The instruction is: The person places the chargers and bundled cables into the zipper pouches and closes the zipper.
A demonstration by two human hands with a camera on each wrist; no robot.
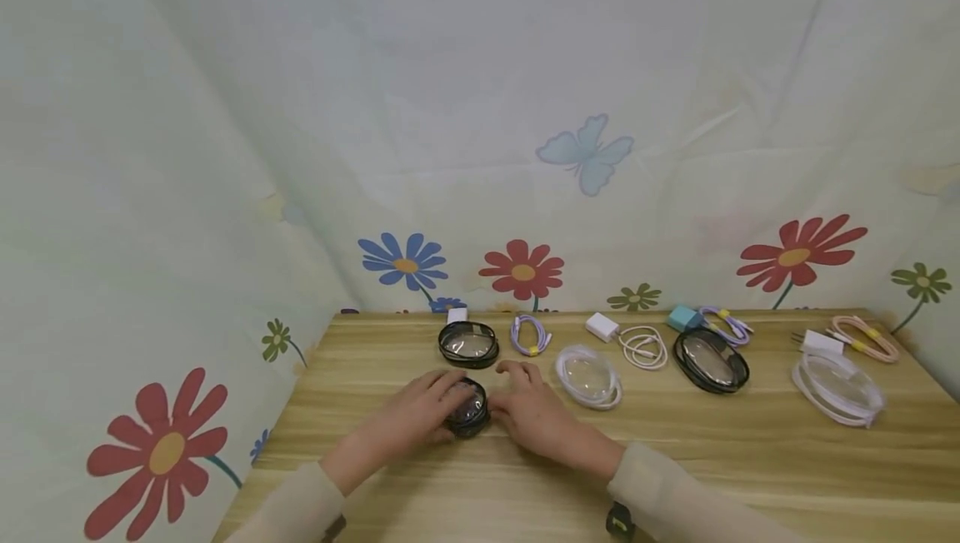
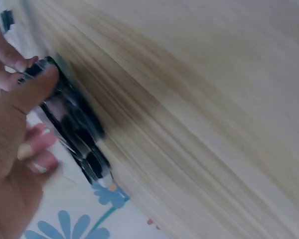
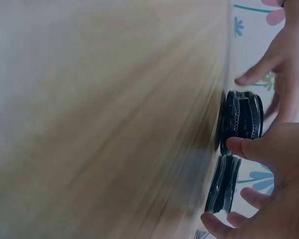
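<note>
Black cable coil [image 1: 474, 415] on surface [image 1: 517, 493], between hands, on person's side of second coil [image 1: 468, 347]. Left hand [image 1: 416, 411] nearer, fingers over left edge; grip cannot be confirmed. Right hand [image 1: 534, 414] just beside right edge, fingers spread. Coil: looped, glossy, clear film at centre.

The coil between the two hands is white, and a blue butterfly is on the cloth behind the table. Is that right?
The coil between the left hand and right hand is black, not white: see the head view. A blue butterfly is on the cloth behind the table.
</note>
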